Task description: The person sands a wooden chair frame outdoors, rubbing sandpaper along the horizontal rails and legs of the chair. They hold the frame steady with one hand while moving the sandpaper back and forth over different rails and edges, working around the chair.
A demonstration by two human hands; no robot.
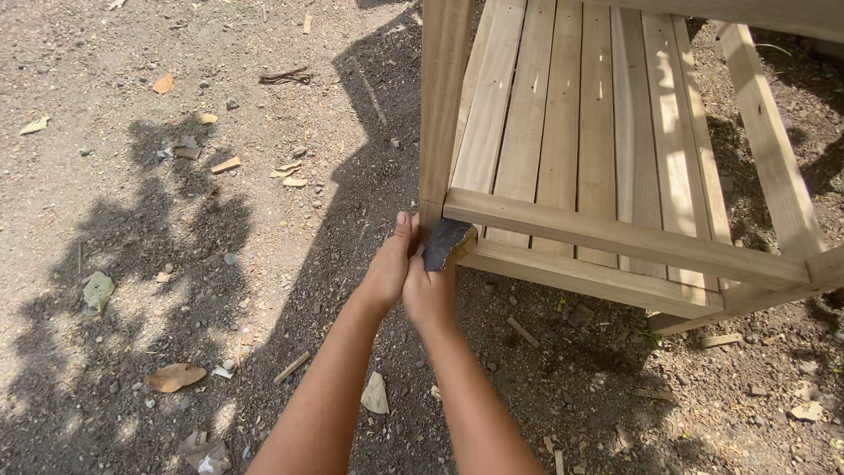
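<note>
While both my forearms reach up from the six o'clock edge of the view, my hands meet near its centre, pressed side by side. My right hand (pixel 431 295) is curled shut around a dark folded piece of sandpaper (pixel 445 243), pressing it against the end of the lower rail (pixel 598 280) of a wooden frame (pixel 563 114). My left hand (pixel 389 268) lies touching the right, at its nine o'clock, thumb pointing to twelve, fingers wrapped about the foot of the upright post (pixel 442 97); how tightly they grip I cannot tell. An upper rail (pixel 633 239) runs from the post toward three o'clock, just above the sandpaper. Slats (pixel 527 105) fill the frame toward twelve o'clock. Dry leaves (pixel 174 376) and wood chips (pixel 225 164) lie scattered on the gravel ground (pixel 132 246) at seven to ten o'clock, crossed by shadow.
</note>
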